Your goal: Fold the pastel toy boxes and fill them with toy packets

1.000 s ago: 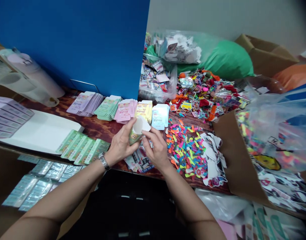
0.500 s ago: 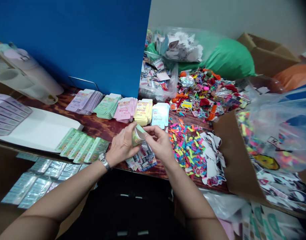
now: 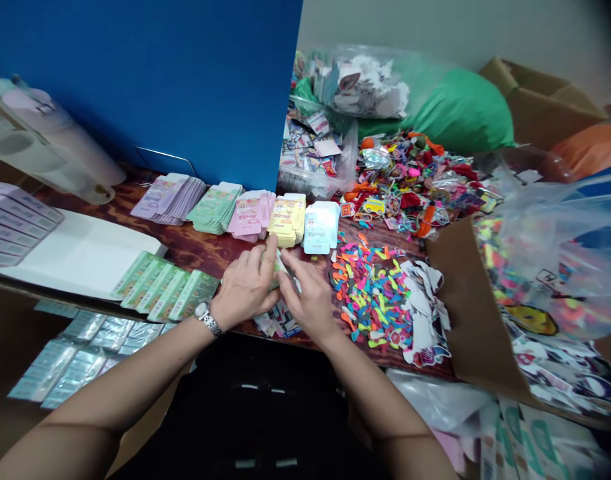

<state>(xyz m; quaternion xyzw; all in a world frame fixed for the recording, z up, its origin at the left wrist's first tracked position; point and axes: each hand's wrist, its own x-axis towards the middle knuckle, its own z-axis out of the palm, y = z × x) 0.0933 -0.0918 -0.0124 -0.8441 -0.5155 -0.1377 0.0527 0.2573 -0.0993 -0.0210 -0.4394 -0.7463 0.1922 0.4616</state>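
left hand (image 3: 245,283) and right hand (image 3: 310,300) are together above the wooden table edge, fingers of both closed on a small green-and-white folded card (image 3: 281,273). the card sits between the hands, mostly hidden by the fingers; its exact shape cannot be confirmed. a metal wristwatch (image 3: 208,321) is on the left wrist. a loose pile of printed cards (image 3: 278,323) lies directly beneath the hands, on the dark varnished table (image 3: 225,250).

left of the hands, a row of green printed cards (image 3: 165,287) overlaps a white board (image 3: 80,250), and lilac cards (image 3: 15,227) lie at the board's far-left end. foil sachets (image 3: 60,367) lie below the table edge, on a lower brown surface.

just beyond the hands stand overlapping stacks of lilac (image 3: 168,203), green (image 3: 215,208), pink (image 3: 248,213), yellow (image 3: 286,219) and pale blue (image 3: 321,228) cards. right of the hands are bright cut-out shapes (image 3: 370,293), beside white-backed cut-outs (image 3: 425,313) and a brown cardboard flap (image 3: 470,307) under a clear plastic bag (image 3: 560,253).

farther back are a clear tub of printed cards (image 3: 310,153), a heap of colourful shapes (image 3: 410,187), a green sack (image 3: 460,113), a cardboard box (image 3: 545,100) and a blue panel (image 3: 135,87).
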